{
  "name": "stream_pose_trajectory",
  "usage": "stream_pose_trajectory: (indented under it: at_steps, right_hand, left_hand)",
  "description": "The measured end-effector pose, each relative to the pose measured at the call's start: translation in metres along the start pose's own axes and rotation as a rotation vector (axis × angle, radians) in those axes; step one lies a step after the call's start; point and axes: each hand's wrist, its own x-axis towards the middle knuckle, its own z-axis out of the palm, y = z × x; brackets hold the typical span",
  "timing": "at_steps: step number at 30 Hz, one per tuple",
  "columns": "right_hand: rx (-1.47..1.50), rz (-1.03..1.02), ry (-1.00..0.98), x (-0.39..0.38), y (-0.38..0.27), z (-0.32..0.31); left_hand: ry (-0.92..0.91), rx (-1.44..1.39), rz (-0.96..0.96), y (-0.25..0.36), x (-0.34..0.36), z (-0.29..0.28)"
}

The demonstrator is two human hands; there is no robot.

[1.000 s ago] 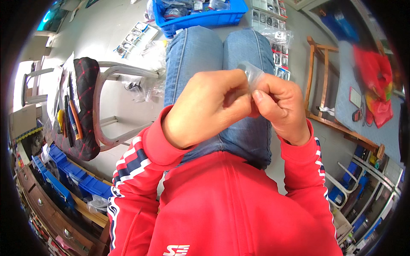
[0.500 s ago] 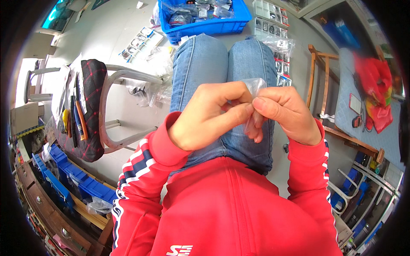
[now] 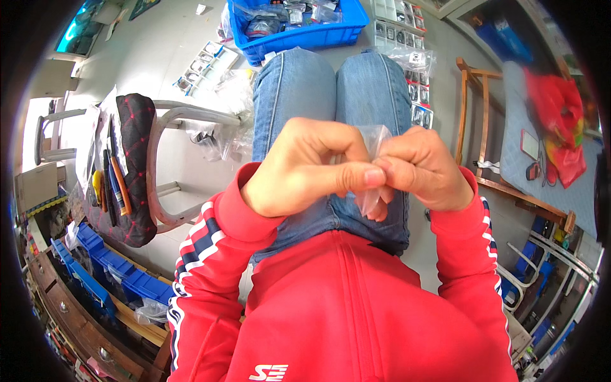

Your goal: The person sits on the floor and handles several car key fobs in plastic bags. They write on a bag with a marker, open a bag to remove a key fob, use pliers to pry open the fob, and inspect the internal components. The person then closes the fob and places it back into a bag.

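Note:
Above my lap, both hands meet on a small clear plastic bag (image 3: 374, 139). My left hand (image 3: 312, 167) pinches its edge between thumb and curled fingers. Right beside it, my right hand (image 3: 425, 170) grips the same bag, thumb tip touching the left thumb. Part of the bag pokes up behind the fingers and part hangs below them. Whatever the bag may contain is hidden by my fingers. My legs in blue jeans (image 3: 296, 95) lie underneath.
Beyond my knees is a blue crate (image 3: 299, 39) of bagged parts. White compartment trays (image 3: 207, 63) lie on the floor. At left, a cushioned stool (image 3: 137, 172) bears screwdrivers (image 3: 118, 181); at right, a wooden-framed chair (image 3: 468, 114) holds a red bag (image 3: 557, 121).
My left thumb has straightened and slid right against the right thumb. Both hands stay on the bag, and the view has shifted slightly.

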Motion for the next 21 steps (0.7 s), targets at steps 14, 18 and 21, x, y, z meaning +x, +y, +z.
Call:
stream_pose_trajectory:
  at_steps: [14, 18, 21]
  right_hand:
    - [-0.830, -0.402, 0.542, 0.020, -0.008, -0.011]
    - [-0.658, -0.275, 0.437, 0.012, -0.028, -0.016]
    - [-0.474, -0.260, 0.442, 0.007, -0.031, -0.019]
  left_hand:
    - [0.286, 0.975, 0.714, 0.000, 0.023, -0.032]
    - [0.183, 1.098, 0.612, -0.021, 0.041, -0.023]
    - [0.249, 1.045, 0.616, -0.025, 0.050, -0.026]
